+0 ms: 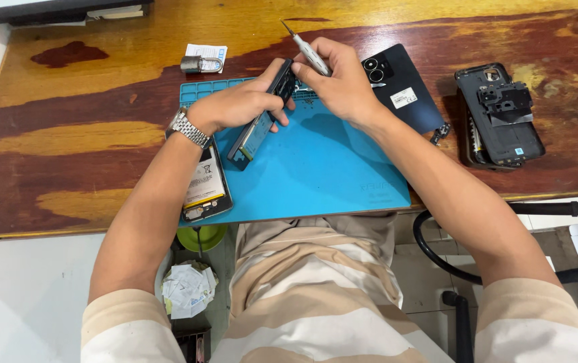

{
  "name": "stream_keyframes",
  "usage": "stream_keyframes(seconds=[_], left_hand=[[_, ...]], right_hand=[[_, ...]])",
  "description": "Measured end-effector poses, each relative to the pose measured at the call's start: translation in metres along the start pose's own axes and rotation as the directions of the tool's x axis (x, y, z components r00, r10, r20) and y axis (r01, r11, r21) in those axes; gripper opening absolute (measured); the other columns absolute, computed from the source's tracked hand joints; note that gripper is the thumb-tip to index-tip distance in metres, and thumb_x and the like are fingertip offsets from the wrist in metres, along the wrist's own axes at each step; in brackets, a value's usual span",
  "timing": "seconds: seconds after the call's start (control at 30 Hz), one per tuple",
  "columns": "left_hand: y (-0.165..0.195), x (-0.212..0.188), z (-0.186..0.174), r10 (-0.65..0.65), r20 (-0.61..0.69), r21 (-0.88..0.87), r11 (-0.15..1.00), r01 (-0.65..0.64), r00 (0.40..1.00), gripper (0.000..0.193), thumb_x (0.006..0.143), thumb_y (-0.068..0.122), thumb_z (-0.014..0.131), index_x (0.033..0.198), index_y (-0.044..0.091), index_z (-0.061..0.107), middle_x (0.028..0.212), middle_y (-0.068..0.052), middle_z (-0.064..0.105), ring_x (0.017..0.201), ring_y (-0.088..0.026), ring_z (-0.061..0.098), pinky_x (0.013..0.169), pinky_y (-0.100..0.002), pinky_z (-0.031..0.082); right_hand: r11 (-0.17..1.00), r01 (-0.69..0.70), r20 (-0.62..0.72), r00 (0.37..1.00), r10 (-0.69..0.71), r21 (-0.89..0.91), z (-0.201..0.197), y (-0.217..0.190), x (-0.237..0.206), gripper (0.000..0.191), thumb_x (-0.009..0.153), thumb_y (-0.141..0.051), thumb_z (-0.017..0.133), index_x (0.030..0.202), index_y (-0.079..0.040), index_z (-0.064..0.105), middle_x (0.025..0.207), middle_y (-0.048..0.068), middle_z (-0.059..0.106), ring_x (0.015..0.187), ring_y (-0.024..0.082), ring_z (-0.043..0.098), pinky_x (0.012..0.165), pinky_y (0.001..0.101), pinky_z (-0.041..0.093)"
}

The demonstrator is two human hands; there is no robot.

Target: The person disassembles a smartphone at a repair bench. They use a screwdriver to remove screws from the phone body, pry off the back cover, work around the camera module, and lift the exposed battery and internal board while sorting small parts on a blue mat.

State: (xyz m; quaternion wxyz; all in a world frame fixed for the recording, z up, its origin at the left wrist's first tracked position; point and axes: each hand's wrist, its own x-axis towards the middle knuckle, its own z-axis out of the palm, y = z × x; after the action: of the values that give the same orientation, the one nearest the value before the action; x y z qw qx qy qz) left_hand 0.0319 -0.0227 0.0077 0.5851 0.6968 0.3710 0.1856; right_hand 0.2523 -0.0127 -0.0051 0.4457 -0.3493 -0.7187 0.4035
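Above the blue mat (329, 168), our left hand (238, 104) gripped an opened phone (262, 117) tilted on edge; our right hand (339, 81) pinched a screwdriver (309, 52). A slipping tip could have scratched components.

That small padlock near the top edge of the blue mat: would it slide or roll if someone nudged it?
The padlock lies flat on the wooden table, so it would probably slide rather than roll. It looks like metal, so likely heavy for its size and stiff. Its looped shackle might catch the paper tag beside it.
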Motion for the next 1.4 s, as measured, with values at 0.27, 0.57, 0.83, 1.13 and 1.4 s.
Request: stream_keyframes(seconds=[0.27, 0.57, 0.83, 1.13, 1.4], left_hand=[[0.003, 0.0, 0.005, -0.052, -0.064, 0.12, 0.991, 0.059, 0.997, 0.087, 0.092, 0.018, 0.051, 0.16, 0.006, -0.002, 0.119, -0.014, 0.066, 0.093, -0.018, 0.074, 0.077, -0.032, 0.062], [0.017, -0.005, 0.016, -0.058, -0.135, 0.201, 0.976, 0.084, 0.989, 0.081, 0.09, 0.022, 0.053, 0.155, 0.001, 0.011, 0.092, -0.016, 0.071, 0.075, -0.019, 0.071, 0.068, -0.033, 0.059], [0.025, -0.004, 0.025, -0.032, -0.161, 0.276, 0.958, 0.076, 0.986, 0.065, 0.088, 0.02, 0.056, 0.144, 0.004, 0.026, 0.087, -0.016, 0.066, 0.075, -0.021, 0.071, 0.064, -0.035, 0.06], [0.031, -0.008, 0.029, -0.002, -0.213, 0.394, 0.915, 0.088, 0.977, 0.065, 0.09, 0.023, 0.057, 0.144, 0.004, 0.027, 0.079, -0.015, 0.07, 0.071, -0.023, 0.072, 0.062, -0.038, 0.055], [0.028, -0.005, 0.028, -0.032, -0.212, 0.367, 0.924, 0.11, 0.977, 0.064, 0.089, 0.022, 0.057, 0.143, 0.003, 0.028, 0.078, -0.015, 0.068, 0.071, -0.023, 0.071, 0.062, -0.038, 0.055]], right_hand=[[0.994, 0.081, -0.081, 0.993, -0.087, -0.077, 0.007, 0.006, -0.003, 0.011, 0.101, -0.008, 0.066, 0.097, -0.001, 0.059, 0.079, -0.003, 0.061, 0.07, 0.001, 0.051, 0.057, 0.0236, 0.04], [0.996, 0.011, -0.165, 0.986, -0.025, -0.09, 0.012, 0.003, -0.006, 0.009, 0.096, -0.007, 0.066, 0.094, 0.001, 0.067, 0.075, -0.003, 0.06, 0.067, 0.002, 0.052, 0.056, 0.0238, 0.042], [0.982, -0.178, -0.246, 0.95, 0.19, 0.07, 0.016, -0.009, -0.008, 0.015, 0.091, -0.01, 0.067, 0.082, 0.0, 0.07, 0.065, -0.005, 0.056, 0.058, 0.002, 0.046, 0.048, 0.0253, 0.034], [0.956, -0.183, -0.21, 0.95, 0.232, 0.228, 0.016, -0.016, -0.011, 0.013, 0.091, -0.009, 0.066, 0.082, -0.002, 0.072, 0.065, -0.007, 0.056, 0.054, 0.001, 0.044, 0.046, 0.024, 0.032], [0.973, -0.12, -0.183, 0.971, 0.156, 0.196, 0.013, -0.007, -0.006, 0.013, 0.092, -0.007, 0.067, 0.081, -0.001, 0.07, 0.068, -0.008, 0.055, 0.06, 0.001, 0.043, 0.05, 0.0233, 0.031]])
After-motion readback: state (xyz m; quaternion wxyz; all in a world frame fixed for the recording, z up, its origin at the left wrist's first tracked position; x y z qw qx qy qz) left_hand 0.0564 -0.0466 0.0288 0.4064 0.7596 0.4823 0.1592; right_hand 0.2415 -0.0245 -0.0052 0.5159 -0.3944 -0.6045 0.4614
